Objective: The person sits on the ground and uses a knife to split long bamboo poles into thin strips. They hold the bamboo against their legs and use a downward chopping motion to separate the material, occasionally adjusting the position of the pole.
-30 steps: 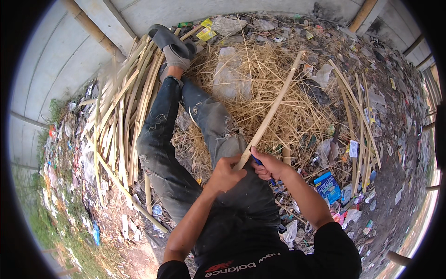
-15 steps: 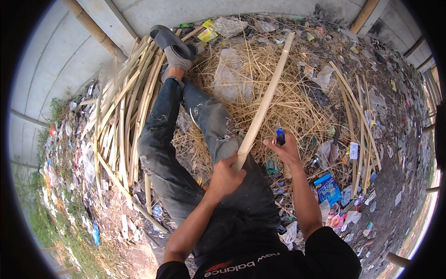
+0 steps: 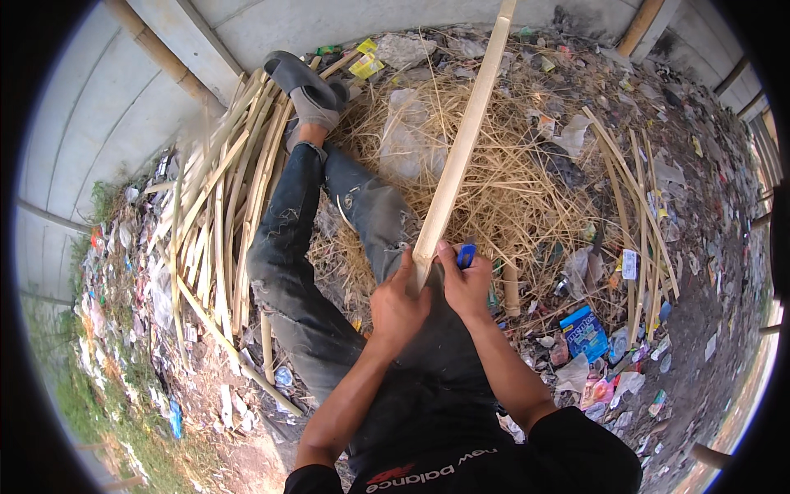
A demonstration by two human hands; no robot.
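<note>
A long pale bamboo strip slants up and away from my lap. My left hand is closed round its near end, above my thigh, with the thumb along it. My right hand is closed on a small blue-handled cutter, whose blade I cannot make out. The right thumb touches or nearly touches the strip's right edge, close to the left thumb. Fine straw-like shavings lie heaped beneath and beyond the strip.
A stack of bamboo strips lies left of my outstretched legs. More thin strips rest at the right. A short bamboo piece stands by my right hand. Litter and a blue packet cover the ground; a grey wall rises beyond.
My right hand has moved left with the cutter, up to the strip's near end beside the left hand. The strip's far end now reaches higher, over the wall.
</note>
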